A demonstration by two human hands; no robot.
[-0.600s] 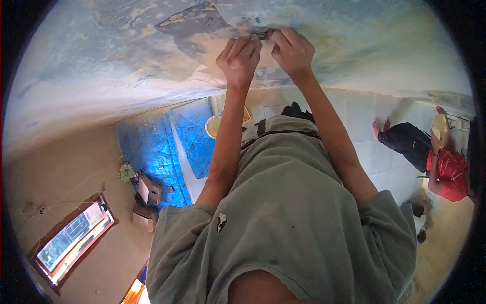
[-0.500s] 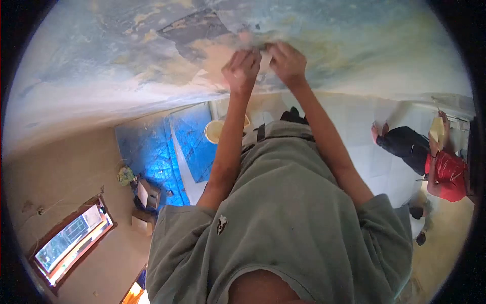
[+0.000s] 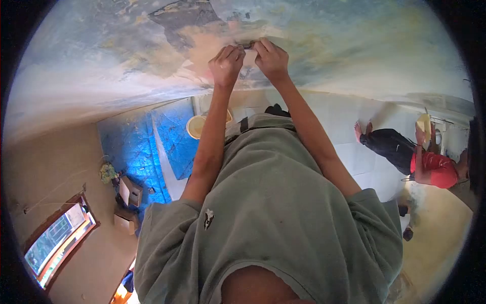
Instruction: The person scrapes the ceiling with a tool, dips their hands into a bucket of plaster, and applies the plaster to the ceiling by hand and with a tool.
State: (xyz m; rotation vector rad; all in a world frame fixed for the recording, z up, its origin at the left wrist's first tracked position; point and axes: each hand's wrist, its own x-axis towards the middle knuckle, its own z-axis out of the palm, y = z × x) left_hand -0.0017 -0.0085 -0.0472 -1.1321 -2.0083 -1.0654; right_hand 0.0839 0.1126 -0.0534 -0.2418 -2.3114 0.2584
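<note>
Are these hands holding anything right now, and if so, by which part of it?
Yes, a small dark strip: the left hand grips one end, the right hand the other. It is too small to identify.

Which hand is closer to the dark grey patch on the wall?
Left hand, below and right of the dark grey patch; the right hand sits farther to its right.
</note>
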